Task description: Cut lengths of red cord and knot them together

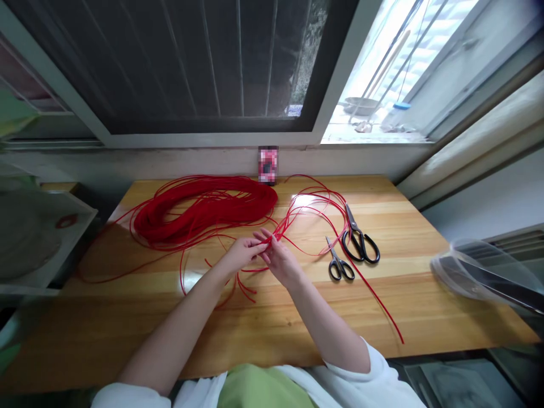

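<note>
My left hand (241, 253) and my right hand (279, 259) meet over the middle of the wooden table (272, 323), both pinching strands of thin red cord (272, 239) between the fingertips. A big bundle of the same red cord (204, 212) lies behind my left hand, with loose loops (317, 209) trailing to the right and short cut ends (244, 289) under my wrists. One long strand (378, 306) runs toward the front right edge.
Large black scissors (360, 238) and small black scissors (339, 263) lie to the right of my hands. A small pink-and-black object (268, 165) stands against the windowsill. A clear plastic item (488, 272) sits off the table's right edge, shelving at the left.
</note>
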A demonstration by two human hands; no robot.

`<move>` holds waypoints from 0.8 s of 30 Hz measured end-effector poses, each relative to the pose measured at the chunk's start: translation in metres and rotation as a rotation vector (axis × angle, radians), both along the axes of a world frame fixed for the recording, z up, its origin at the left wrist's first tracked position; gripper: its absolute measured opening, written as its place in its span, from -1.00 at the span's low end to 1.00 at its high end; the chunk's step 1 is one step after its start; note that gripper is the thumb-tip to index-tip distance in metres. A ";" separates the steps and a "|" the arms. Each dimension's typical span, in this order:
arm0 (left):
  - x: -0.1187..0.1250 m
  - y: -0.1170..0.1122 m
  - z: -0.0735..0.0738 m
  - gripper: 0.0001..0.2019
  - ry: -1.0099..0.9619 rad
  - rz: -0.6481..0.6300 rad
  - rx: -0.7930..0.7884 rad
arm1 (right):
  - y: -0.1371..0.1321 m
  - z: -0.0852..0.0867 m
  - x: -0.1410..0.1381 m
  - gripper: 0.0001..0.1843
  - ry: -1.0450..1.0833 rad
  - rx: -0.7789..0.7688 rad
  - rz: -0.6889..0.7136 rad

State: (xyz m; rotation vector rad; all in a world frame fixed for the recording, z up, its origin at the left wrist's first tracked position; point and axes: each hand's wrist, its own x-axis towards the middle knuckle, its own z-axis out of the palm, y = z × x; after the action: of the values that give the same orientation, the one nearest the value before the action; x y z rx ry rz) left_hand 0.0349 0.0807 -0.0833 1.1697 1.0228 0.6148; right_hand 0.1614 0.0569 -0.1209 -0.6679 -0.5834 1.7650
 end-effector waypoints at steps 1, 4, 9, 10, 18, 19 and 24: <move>-0.001 -0.001 -0.003 -0.70 0.025 0.011 0.015 | 0.003 0.003 0.001 -0.73 0.002 -0.020 -0.029; -0.005 -0.003 -0.008 -0.69 0.069 0.011 0.032 | 0.010 0.010 0.005 -0.86 0.003 -0.076 -0.129; -0.015 -0.009 -0.004 -0.73 0.081 0.021 0.026 | 0.024 0.014 0.022 -0.92 -0.068 -0.136 -0.213; -0.018 -0.010 -0.002 -0.75 0.078 0.030 0.014 | 0.028 0.014 0.027 -0.93 -0.077 -0.150 -0.233; -0.067 -0.026 -0.012 -0.86 0.101 0.093 -0.197 | 0.065 0.012 0.099 -0.80 -0.212 -0.201 -0.406; -0.074 -0.026 -0.017 -0.86 0.128 0.082 -0.194 | 0.068 0.013 0.108 -0.79 -0.233 -0.202 -0.419; -0.105 -0.023 -0.031 -0.86 0.295 -0.080 -0.117 | 0.075 0.030 0.143 -0.73 -0.283 -0.230 -0.463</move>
State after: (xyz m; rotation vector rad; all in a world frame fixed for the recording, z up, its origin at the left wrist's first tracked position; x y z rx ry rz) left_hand -0.0698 0.0578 -0.1139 1.2136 1.2371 0.3187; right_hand 0.3041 0.1316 -0.0914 -1.1277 -0.3750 1.3200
